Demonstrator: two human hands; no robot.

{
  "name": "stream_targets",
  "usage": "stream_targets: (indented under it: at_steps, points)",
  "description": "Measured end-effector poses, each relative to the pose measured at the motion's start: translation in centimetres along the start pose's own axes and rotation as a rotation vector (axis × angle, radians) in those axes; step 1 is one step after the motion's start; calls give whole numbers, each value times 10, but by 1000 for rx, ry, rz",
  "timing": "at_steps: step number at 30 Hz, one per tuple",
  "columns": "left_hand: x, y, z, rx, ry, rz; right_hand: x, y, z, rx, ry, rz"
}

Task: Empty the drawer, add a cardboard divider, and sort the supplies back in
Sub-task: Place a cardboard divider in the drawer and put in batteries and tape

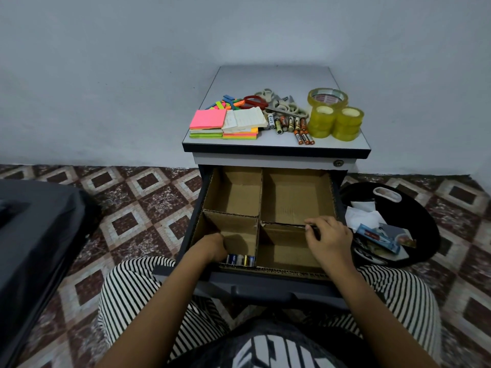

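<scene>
Cardboard now lines the drawer [265,286]: in the head view the cardboard divider [259,208] is seated and splits it into four compartments, so emptying and fitting look done.

Sorting has barely begun. A few sorted batteries [240,259] lie against the near wall of the near-left compartment. The other three compartments show only bare cardboard.

The left hand [214,248] reaches down into that near-left compartment, just beside the sorted batteries. Its fingers are hidden, so I cannot tell whether it holds anything.

The right hand [330,236] grips the top edge of the divider's cross wall on the right side, fingers curled over it, apparently steadying it.

Most supplies wait on the cabinet top [276,75]: sticky notes [208,119] at the left, scissors [281,103] farther back, loose batteries [292,126] in the middle, tape rolls [334,120] at the right.
</scene>
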State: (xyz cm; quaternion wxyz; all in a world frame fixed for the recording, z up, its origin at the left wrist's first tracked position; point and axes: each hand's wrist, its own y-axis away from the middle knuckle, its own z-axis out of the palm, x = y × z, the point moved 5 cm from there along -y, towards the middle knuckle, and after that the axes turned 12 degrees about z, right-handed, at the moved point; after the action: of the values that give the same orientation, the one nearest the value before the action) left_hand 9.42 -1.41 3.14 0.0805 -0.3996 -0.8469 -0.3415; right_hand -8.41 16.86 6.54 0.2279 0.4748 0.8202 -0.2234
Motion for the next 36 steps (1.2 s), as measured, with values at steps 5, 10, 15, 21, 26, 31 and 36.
stream_targets:
  at_steps: [5,10,15,21,26,31,36]
  points:
    - [-1,-1,1,0,-2,13,-1,1,0,2,-6,4]
    - [1,3,-4,109,-38,36,-2,2,-1,12,-6,-6]
    - [17,14,-24,272,-48,127,-4,-2,-4,-23,18,-25]
    - [89,28,-92,592,-79,464,-46,-35,-27,-40,-18,-171]
    - [137,8,-141,880,-181,675,-88,-79,-43,47,20,-256]
    - [163,-25,-155,884,-393,713,-106,-109,-50,125,127,-279]
    - [183,-40,-148,825,-537,783,-102,-122,-48,124,230,-273]
